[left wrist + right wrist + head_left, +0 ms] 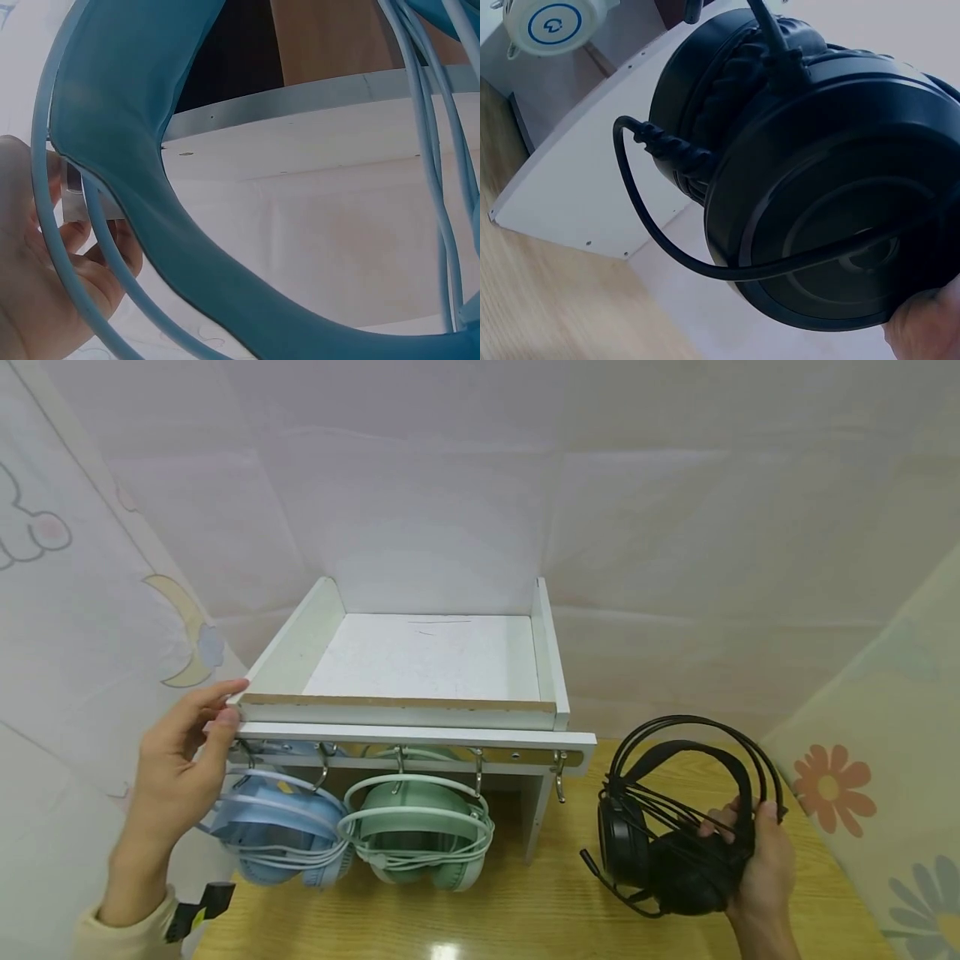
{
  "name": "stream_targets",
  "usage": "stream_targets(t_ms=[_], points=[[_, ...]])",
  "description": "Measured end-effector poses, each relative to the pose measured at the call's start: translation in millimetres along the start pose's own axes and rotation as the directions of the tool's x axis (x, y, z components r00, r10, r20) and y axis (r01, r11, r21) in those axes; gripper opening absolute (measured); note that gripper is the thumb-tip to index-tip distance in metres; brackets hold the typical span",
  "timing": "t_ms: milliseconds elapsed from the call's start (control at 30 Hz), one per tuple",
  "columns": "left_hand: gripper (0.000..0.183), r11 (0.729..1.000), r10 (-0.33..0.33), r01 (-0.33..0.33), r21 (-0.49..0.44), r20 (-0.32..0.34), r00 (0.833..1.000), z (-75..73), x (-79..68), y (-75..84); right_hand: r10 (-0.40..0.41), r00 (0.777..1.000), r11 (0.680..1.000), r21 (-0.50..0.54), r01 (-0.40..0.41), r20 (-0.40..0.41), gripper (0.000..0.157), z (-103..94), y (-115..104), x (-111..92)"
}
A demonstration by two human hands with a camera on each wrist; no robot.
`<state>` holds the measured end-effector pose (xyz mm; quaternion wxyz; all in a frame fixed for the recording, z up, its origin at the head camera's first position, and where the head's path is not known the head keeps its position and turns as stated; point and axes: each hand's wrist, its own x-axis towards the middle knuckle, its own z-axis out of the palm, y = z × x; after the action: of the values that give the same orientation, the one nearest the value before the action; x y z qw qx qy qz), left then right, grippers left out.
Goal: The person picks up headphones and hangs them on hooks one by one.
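Note:
My right hand (763, 868) grips a black headset (626, 843) by its right side, thumb and fingers around the band near the ear cup. A thin boom microphone sticks out to its left, and its cable runs bundled between the sides. In the right wrist view the ear cup (832, 195) fills much of the picture. My left hand (180, 760) pinches the left front corner of a white shelf (435, 660), with the thumb at the front. Under that corner hang blue headphones (281, 814), and beside them hang green headphones (420, 822).
Along the shelf's front runs a rail (405, 733) with several metal hooks; the rightmost hook (559, 775) holds nothing. The shelf stands on a wooden table (525, 910). Behind it hangs a pale cloth (637, 527), with patterned cloths at both sides.

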<state>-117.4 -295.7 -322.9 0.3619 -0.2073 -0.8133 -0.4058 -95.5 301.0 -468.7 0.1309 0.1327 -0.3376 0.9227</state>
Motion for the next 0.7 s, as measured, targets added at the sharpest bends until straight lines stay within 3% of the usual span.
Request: stream_targets(t_ms=[167, 333, 400, 567, 633, 700], points=[[0.036, 1.0, -0.001, 0.001, 0.002, 0.003, 1.0, 0.9, 0.0, 0.9, -0.051, 0.999, 0.999, 0.008, 0.051, -0.005, 0.036, 6.8, -2, -3], [0.031, 1.0, 0.004, -0.004, 0.004, -0.008, 1.0, 2.1, 1.2, 5.6, -0.092, 0.995, 0.989, -0.117, 0.086, -0.045, 0.036, 11.9, -3, -5], [0.031, 1.0, 0.006, -0.006, 0.003, -0.01, 1.0, 3.0, 2.1, 8.4, -0.116, 0.992, 0.971, -0.216, 0.102, -0.055, 0.037, 14.0, -3, -6], [0.031, 1.0, 0.007, -0.006, 0.014, -0.018, 1.0, 5.0, 2.6, 11.9, -0.171, 0.984, 0.976, -0.13, 0.176, 0.051, 0.047, 16.9, -4, -8], [0.031, 1.0, 0.007, -0.006, 0.019, -0.021, 1.0, 5.4, 2.4, 11.2, -0.179, 0.978, 0.983, -0.022, 0.182, 0.103, 0.053, 17.3, -4, -9], [0.03, 1.0, 0.008, -0.007, 0.021, -0.024, 1.0, 5.9, 2.2, 9.7, -0.178, 0.977, 0.984, 0.013, 0.178, 0.119, 0.057, 17.9, -5, -11]])
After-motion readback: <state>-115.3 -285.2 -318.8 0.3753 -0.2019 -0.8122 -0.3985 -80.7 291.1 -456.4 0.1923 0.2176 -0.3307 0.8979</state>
